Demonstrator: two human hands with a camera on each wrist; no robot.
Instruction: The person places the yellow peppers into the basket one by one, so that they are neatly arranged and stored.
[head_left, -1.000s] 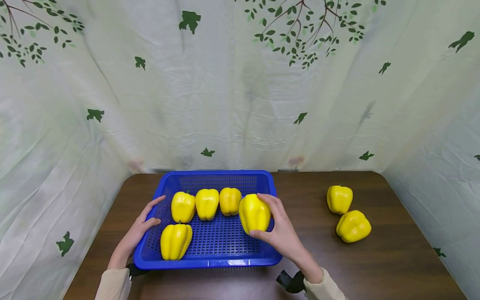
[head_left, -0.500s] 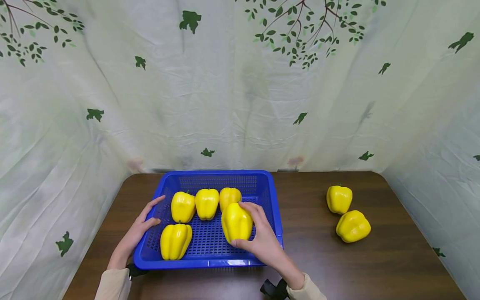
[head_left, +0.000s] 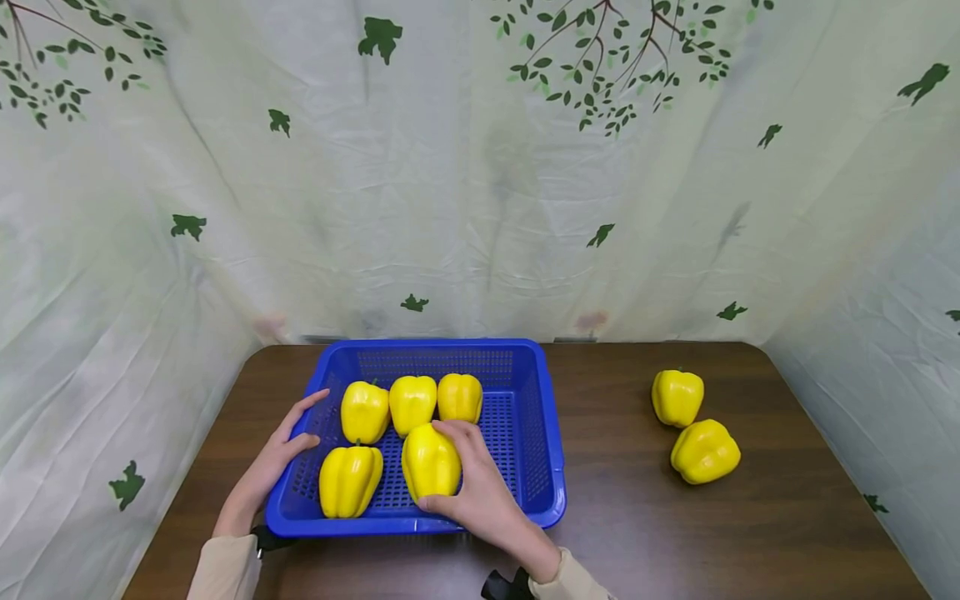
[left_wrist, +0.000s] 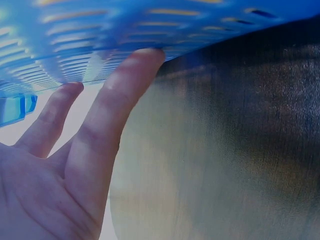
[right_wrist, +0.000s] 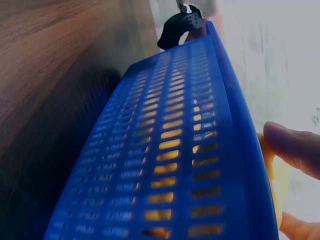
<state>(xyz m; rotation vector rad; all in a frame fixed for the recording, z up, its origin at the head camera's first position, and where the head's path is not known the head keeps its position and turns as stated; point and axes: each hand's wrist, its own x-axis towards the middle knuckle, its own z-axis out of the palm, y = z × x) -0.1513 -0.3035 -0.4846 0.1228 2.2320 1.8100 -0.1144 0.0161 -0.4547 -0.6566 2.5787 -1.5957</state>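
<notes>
Inside the near half of the blue basket [head_left: 345, 527], a person's right hand [head_left: 483, 493] is holding the gripped pepper [head_left: 431, 462], its grip pinching the yellow fruit between thumb and fingers; whether it is touching the basket's floor I cannot tell. The left hand [head_left: 276, 458] is bracing the basket's left side, its grip spread. I am counting four others lying inside: the far-left pepper [head_left: 365, 412], far-middle pepper [head_left: 412, 405] and far-right pepper [head_left: 460, 397] are forming a row, and the near-left pepper [head_left: 350, 482] is resting toward the near left corner. Loading appears well advanced; the outer far pepper [head_left: 678, 398] and outer near pepper [head_left: 705, 452] are lying on the desk [head_left: 622, 508], right of the basket.
</notes>
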